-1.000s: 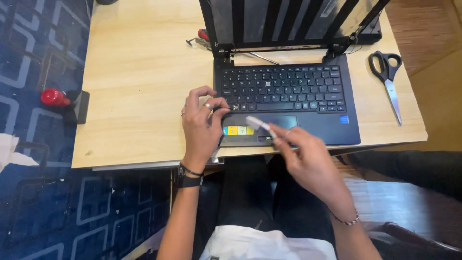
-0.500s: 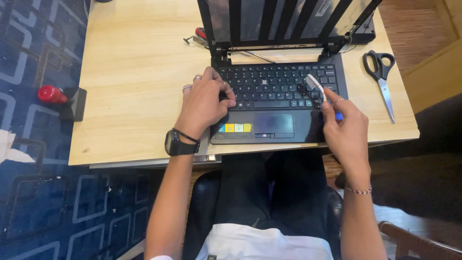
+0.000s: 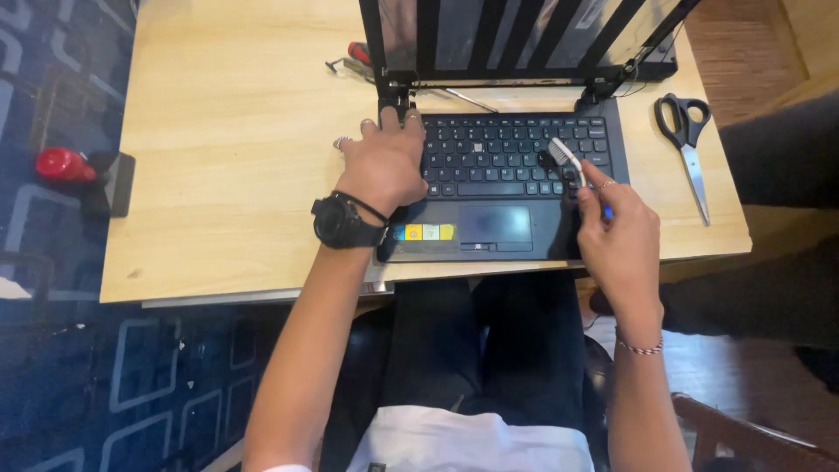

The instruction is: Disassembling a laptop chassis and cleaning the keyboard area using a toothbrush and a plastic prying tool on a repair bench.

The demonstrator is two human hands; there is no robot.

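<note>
An open black laptop (image 3: pixel 489 229) lies on a light wooden table (image 3: pixel 236 149), its lid standing up at the far edge. My left hand (image 3: pixel 384 162), with a black wristwatch, rests flat on the laptop's left side, fingers reaching the left hinge. My right hand (image 3: pixel 619 236) grips a white and blue toothbrush (image 3: pixel 568 163). The brush head touches the right part of the keyboard (image 3: pixel 516 156). Coloured stickers (image 3: pixel 423 232) sit on the palm rest left of the touchpad.
Black-handled scissors (image 3: pixel 688 140) lie on the table right of the laptop. A red-handled tool (image 3: pixel 360 54) lies behind the laptop's left corner. On the blue patterned floor at left is a red object (image 3: pixel 61 163) beside a dark block. A chair arm shows at bottom right.
My right hand carried the toothbrush from the touchpad area up to the right side of the keyboard. My left hand slid from the palm rest up toward the left hinge.
</note>
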